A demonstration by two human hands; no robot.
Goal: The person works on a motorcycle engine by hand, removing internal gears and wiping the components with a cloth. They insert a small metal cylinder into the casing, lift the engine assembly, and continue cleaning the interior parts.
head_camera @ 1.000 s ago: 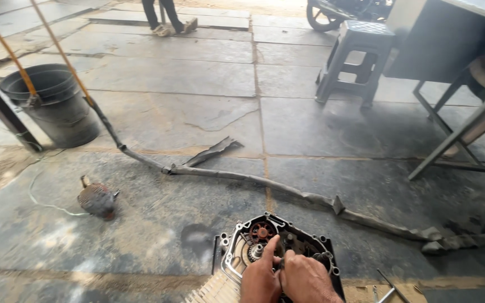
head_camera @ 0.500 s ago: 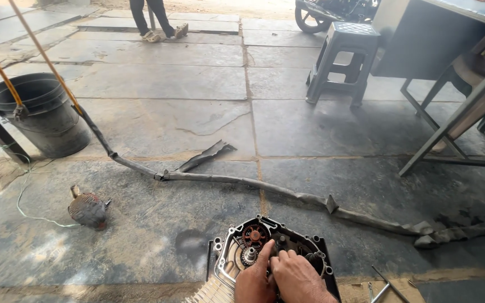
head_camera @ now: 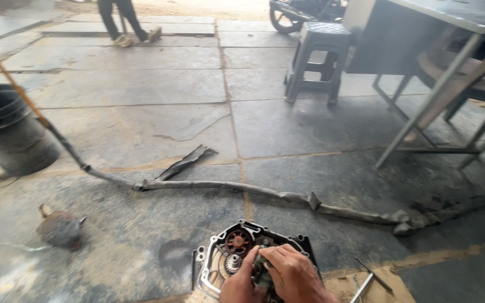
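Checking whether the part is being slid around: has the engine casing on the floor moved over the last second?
No. The engine casing lies on the same dark stain, equally short of the flattened hose; only the camera shifted. Both hands work inside it.

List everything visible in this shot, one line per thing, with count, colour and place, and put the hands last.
engine case: one, black with a silver rim and a reddish gear inside, on the floor at bottom centre
hose: one, flattened, grey, across the floor from left to right
bucket: one, black, left edge
bird: one, brown-grey, lower left floor
stool: one, grey plastic, upper centre
table: one, grey metal, upper right
metal rods: two, thin, grey, right of the engine case
wheel: one, black, top centre, partly seen
another person's legs: one pair, dark trousers, top left
left hand: one, on the engine case, bottom centre
right hand: one, over a small part inside the case; grip unclear
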